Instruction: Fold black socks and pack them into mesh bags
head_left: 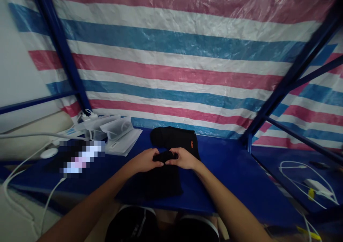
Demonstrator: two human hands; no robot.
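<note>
On the blue tabletop, a piece of folded black cloth [162, 183] lies in front of me, its exact kind too dark to make out. My left hand [148, 160] pinches the cloth's far edge between thumb and fingers. From the other side, my right hand [183, 158] grips the same edge, and the two thumbs almost meet. Just beyond both hands lies a second black cloth item [173, 136], sock-like in outline, with small orange lettering near its right end. Part of it is hidden behind my right hand.
Clear plastic sleeves and white papers [120, 131] lie at the left, beside a white power strip [63, 134] with cables. A pixelated patch [83, 158] covers something there. Blue posts [270, 99] flank a striped tarp [171, 70]. White cords [292, 167] lie on the right-hand surface.
</note>
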